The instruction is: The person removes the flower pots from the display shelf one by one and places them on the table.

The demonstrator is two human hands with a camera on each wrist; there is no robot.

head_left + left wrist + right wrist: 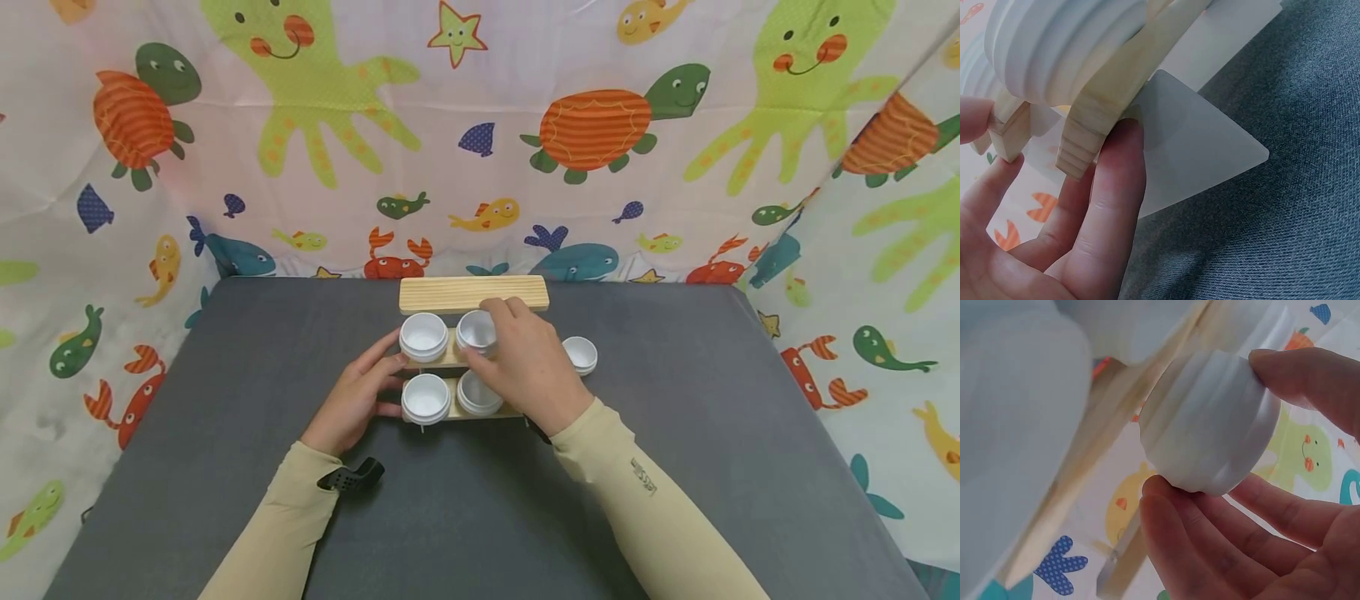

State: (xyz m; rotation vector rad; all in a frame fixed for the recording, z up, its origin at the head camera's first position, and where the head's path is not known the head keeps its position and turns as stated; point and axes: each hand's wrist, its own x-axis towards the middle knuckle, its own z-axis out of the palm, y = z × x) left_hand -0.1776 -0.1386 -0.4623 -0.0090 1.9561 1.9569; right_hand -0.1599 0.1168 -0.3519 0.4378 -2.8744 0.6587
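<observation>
A small wooden rack has a middle slat (451, 357) and a front slat (455, 407), with translucent panels (1204, 144) beneath. My left hand (352, 402) grips the left ends of these slats between thumb and fingers. With my right hand (531, 360) I pinch a white ribbed cup (1210, 425) by its sides, thumb opposite the fingers, over the middle slat. Left of it on that slat sits another white cup (423, 336). Two more stand on the front slat: a left cup (426, 398) and a right cup (476, 395), the latter partly behind my right hand.
A bare wooden back slat (474, 294) lies behind the cups. One loose white cup (581, 355) is just right of my right hand. Grey cloth (675, 433) covers the table, and a sea-animal curtain (465, 100) rises along the back and sides.
</observation>
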